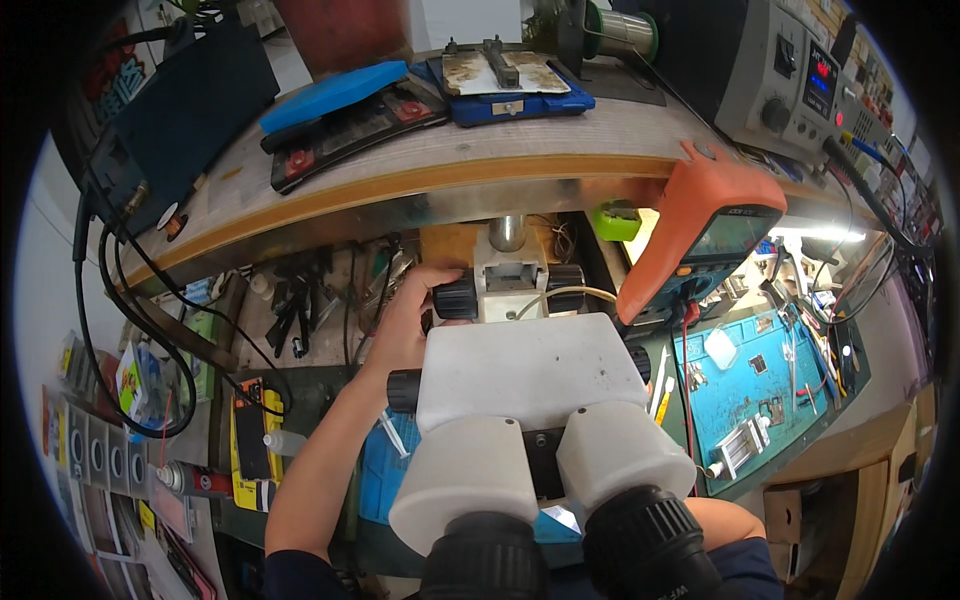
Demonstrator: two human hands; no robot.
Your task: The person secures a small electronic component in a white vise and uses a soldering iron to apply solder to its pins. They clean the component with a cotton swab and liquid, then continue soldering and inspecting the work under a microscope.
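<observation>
A white stereo microscope (530,365) fills the middle of the view, its two black eyepieces pointing toward me. My left hand (408,308) reaches past its left side and wraps round the black focus knob (456,298) on the stand's carriage. A matching knob (567,288) sits on the carriage's right side. Of my right arm only a piece of forearm (722,520) shows, low at the right of the eyepieces. The microscope hides my right hand and whatever it touches. Part of a blue work mat (378,475) shows beneath the microscope.
An orange-cased multimeter (700,230) leans from the shelf edge (390,187) at right. Behind it lies a blue repair mat (735,375) with tools and small parts. Black cables (115,300) hang at left. A soldering or power unit (770,80) and a solder spool (620,35) stand above.
</observation>
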